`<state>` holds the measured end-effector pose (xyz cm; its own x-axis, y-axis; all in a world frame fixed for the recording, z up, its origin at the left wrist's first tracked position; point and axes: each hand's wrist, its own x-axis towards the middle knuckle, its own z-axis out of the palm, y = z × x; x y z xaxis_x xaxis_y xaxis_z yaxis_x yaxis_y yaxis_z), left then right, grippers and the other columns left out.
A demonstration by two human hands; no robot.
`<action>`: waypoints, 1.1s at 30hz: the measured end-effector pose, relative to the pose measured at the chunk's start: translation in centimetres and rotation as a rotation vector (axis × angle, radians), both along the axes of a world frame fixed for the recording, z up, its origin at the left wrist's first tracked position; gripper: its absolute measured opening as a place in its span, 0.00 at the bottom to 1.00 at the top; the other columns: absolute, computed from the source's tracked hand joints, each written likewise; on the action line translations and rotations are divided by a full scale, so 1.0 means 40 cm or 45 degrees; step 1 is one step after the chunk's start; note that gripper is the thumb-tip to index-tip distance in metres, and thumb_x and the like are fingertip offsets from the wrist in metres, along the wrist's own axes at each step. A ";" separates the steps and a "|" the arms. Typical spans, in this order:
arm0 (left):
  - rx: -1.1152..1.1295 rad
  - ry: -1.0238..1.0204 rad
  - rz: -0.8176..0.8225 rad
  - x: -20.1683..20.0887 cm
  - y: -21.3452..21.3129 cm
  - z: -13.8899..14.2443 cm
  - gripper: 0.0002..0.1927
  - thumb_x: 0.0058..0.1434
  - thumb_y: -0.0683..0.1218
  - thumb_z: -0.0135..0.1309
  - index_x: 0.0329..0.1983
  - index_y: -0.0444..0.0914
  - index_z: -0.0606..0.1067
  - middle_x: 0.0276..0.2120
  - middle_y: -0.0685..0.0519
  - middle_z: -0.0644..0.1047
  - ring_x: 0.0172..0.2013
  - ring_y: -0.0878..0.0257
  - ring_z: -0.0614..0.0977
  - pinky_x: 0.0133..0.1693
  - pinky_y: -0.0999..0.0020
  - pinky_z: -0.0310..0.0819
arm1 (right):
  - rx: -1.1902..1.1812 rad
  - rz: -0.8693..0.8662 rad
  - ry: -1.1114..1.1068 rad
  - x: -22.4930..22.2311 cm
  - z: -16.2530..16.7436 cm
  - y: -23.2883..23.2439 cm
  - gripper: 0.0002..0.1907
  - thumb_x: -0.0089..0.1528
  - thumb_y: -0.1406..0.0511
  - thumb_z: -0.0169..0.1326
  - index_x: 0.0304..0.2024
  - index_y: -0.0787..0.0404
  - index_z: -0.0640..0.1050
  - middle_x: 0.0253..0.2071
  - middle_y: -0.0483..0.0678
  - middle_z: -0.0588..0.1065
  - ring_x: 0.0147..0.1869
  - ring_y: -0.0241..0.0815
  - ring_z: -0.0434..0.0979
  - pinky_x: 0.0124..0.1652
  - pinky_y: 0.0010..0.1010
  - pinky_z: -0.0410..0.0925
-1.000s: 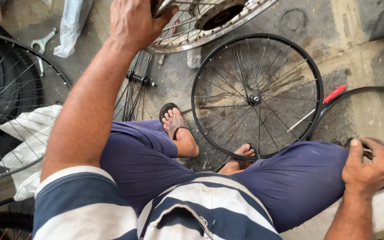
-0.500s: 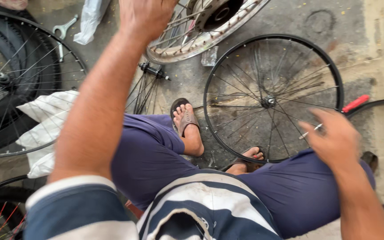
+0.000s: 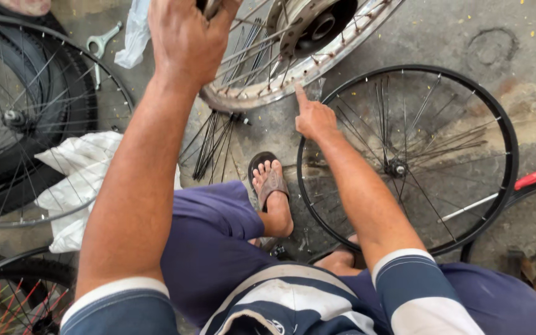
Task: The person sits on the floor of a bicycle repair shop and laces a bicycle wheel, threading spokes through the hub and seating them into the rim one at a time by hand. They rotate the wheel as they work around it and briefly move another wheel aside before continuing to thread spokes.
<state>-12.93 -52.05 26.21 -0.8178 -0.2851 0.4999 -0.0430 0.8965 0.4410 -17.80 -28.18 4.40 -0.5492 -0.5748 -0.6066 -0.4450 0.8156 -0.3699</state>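
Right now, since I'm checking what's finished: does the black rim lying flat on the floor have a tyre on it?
No tyre. The black rim lies flat on the concrete floor, bare, only spokes and hub inside.

Two hands (image 3: 187, 37) (image 3: 313, 118), four spoked wheels (image 3: 299, 49) (image 3: 504, 142) (image 3: 63, 111) (image 3: 7, 285), one spanner (image 3: 102, 43), one red-handled screwdriver (image 3: 531, 178), one bundle of loose spokes (image 3: 209, 146).
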 end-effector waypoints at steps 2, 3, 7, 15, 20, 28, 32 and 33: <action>0.138 -0.072 0.039 -0.014 0.005 0.018 0.13 0.73 0.51 0.66 0.41 0.38 0.77 0.28 0.51 0.76 0.28 0.52 0.78 0.33 0.56 0.69 | -0.071 -0.004 0.031 -0.018 -0.027 -0.020 0.51 0.57 0.68 0.52 0.78 0.45 0.45 0.46 0.63 0.78 0.49 0.63 0.79 0.51 0.50 0.70; 0.209 -0.113 0.058 -0.018 0.011 0.027 0.15 0.74 0.52 0.67 0.41 0.38 0.77 0.27 0.51 0.76 0.27 0.54 0.77 0.33 0.57 0.69 | -0.046 0.014 0.030 -0.025 -0.038 -0.025 0.50 0.57 0.68 0.51 0.78 0.44 0.45 0.47 0.63 0.78 0.49 0.62 0.80 0.51 0.49 0.71; 0.204 0.000 -0.023 -0.024 0.012 0.063 0.15 0.73 0.47 0.66 0.52 0.35 0.73 0.37 0.48 0.75 0.35 0.55 0.76 0.39 0.57 0.69 | 0.025 0.056 0.004 -0.049 -0.063 -0.033 0.52 0.57 0.70 0.51 0.79 0.38 0.46 0.46 0.61 0.79 0.50 0.60 0.80 0.51 0.48 0.72; 0.044 -0.112 -0.035 -0.012 0.001 0.048 0.37 0.72 0.56 0.71 0.69 0.37 0.61 0.47 0.42 0.74 0.47 0.49 0.80 0.48 0.52 0.74 | 0.065 -0.096 0.065 -0.095 -0.091 -0.009 0.55 0.55 0.69 0.56 0.78 0.35 0.46 0.44 0.60 0.80 0.49 0.61 0.80 0.50 0.48 0.71; 0.005 -0.098 -0.323 0.021 0.010 0.057 0.55 0.64 0.56 0.70 0.74 0.37 0.41 0.63 0.28 0.63 0.62 0.33 0.70 0.64 0.47 0.66 | 0.038 -0.062 0.145 -0.094 -0.091 -0.014 0.51 0.58 0.67 0.57 0.78 0.39 0.48 0.44 0.62 0.79 0.48 0.62 0.80 0.49 0.50 0.72; 0.077 -0.278 -0.197 -0.017 0.063 0.114 0.48 0.65 0.54 0.70 0.74 0.40 0.50 0.61 0.37 0.69 0.60 0.43 0.77 0.60 0.50 0.75 | -0.133 0.116 -0.062 0.010 -0.057 -0.049 0.48 0.56 0.63 0.58 0.76 0.35 0.54 0.43 0.57 0.81 0.47 0.56 0.83 0.46 0.45 0.75; -0.046 -0.186 -0.321 0.011 0.086 0.174 0.56 0.61 0.60 0.74 0.75 0.38 0.47 0.55 0.39 0.69 0.55 0.43 0.78 0.55 0.50 0.76 | -0.532 0.107 -0.146 0.181 -0.022 -0.100 0.40 0.54 0.51 0.63 0.68 0.46 0.66 0.43 0.58 0.80 0.47 0.61 0.80 0.46 0.48 0.73; -0.023 -0.241 -0.353 0.018 0.093 0.192 0.58 0.58 0.62 0.75 0.74 0.36 0.48 0.53 0.38 0.70 0.52 0.42 0.79 0.52 0.48 0.76 | -0.611 0.110 -0.128 0.209 -0.012 -0.109 0.34 0.55 0.50 0.64 0.61 0.49 0.68 0.44 0.58 0.80 0.48 0.61 0.80 0.48 0.48 0.72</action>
